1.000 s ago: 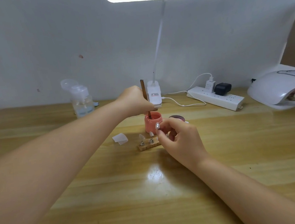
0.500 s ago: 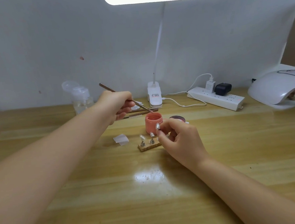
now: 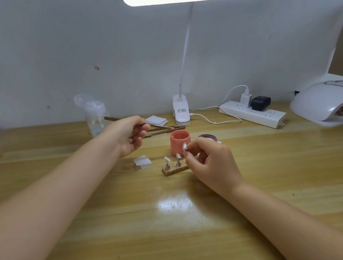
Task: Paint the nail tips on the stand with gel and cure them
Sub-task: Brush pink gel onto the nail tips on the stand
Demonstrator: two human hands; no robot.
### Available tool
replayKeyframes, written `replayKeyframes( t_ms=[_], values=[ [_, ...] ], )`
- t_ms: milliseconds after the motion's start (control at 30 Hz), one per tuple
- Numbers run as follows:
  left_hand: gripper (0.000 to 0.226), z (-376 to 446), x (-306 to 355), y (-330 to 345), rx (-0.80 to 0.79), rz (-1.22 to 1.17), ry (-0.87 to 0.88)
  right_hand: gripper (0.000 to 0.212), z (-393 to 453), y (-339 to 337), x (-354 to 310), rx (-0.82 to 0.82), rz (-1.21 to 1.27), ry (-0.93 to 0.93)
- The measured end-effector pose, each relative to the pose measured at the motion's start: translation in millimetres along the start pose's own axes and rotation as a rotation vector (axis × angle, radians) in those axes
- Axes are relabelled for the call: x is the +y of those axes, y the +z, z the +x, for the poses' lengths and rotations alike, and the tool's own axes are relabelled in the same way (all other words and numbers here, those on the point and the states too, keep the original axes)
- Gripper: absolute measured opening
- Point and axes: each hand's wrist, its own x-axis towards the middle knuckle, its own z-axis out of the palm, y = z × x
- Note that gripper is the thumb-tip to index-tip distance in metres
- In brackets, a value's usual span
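Note:
My left hand (image 3: 128,135) grips a thin brown brush (image 3: 160,126), its tip over the rim of an open pink gel jar (image 3: 179,142). My right hand (image 3: 210,161) pinches a holder with a pale nail tip (image 3: 184,146) on top, lifted in front of the jar. A small wooden stand (image 3: 174,169) sits just left of that hand and carries two more nail tips (image 3: 172,159) on metal holders. The stand's right end is hidden by my fingers.
The jar's lid (image 3: 208,137) lies behind my right hand. Two more brushes (image 3: 164,131) and white pads (image 3: 156,120) lie behind the jar. A white wipe (image 3: 142,162), a pump bottle (image 3: 95,120), a clip lamp (image 3: 181,111), a power strip (image 3: 252,112) and a curing lamp (image 3: 327,101) stand around.
My left hand lifted the brush out of the pink jar, swung it left and tilted it flat, with its tip now over the jar's rim. My right hand kept holding the nail tip.

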Motion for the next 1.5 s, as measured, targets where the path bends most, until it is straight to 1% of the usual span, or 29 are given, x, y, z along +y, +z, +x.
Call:
replayKeyframes(
  t_ms=[100,200,333,400,500,600,700,867,967,1067,1100,1233,1300,1400,1500],
  values=[
    [0.019,-2,-2,7,-0.003,0.031,-0.001,0.008,0,0,0,0.000,-0.002,0.003],
    [0.019,0,-6,5,0.040,0.059,0.000,0.007,0,0,0,0.005,0.003,-0.001],
    [0.019,0,-11,-7,0.063,-0.029,0.014,0.010,0,-1,0,0.022,0.035,0.008],
    [0.016,-5,-11,-11,0.030,-0.132,0.038,0.013,0,-1,0,0.035,0.058,0.016],
    [0.014,-21,-10,-13,-0.064,-0.288,0.080,0.016,0,-1,-1,0.049,0.068,0.026],
    [0.013,-41,-12,-12,-0.138,-0.341,0.124,0.020,0,-2,-2,0.055,0.073,0.031],
    [0.013,-59,-19,-7,-0.165,-0.341,0.189,0.015,0,-2,-2,0.054,0.086,0.039],
    [0.017,-79,-43,1,-0.134,-0.217,0.474,0.008,0,-2,-2,0.065,0.093,0.030],
    [0.018,-86,-56,0,-0.097,-0.047,0.667,0.006,0,-4,-2,0.065,0.107,0.041],
    [0.015,-93,-63,-1,-0.089,0.091,0.824,0.009,0,-4,-2,0.072,0.102,0.055],
    [0.015,-96,-65,-3,-0.095,0.120,0.854,0.010,0,-4,-2,0.077,0.100,0.058],
    [0.028,-99,-71,-8,-0.101,0.237,0.934,0.008,1,-4,-1,0.083,0.095,0.062],
    [0.027,-99,-74,-7,-0.082,0.309,0.978,0.007,1,-5,0,0.079,0.089,0.056],
    [0.019,-99,-78,-5,-0.095,0.396,1.050,0.007,1,-5,1,0.089,0.103,0.056],
    [0.020,-98,-82,-4,-0.112,0.434,1.079,0.007,2,-4,2,0.097,0.118,0.067]
  ],
)
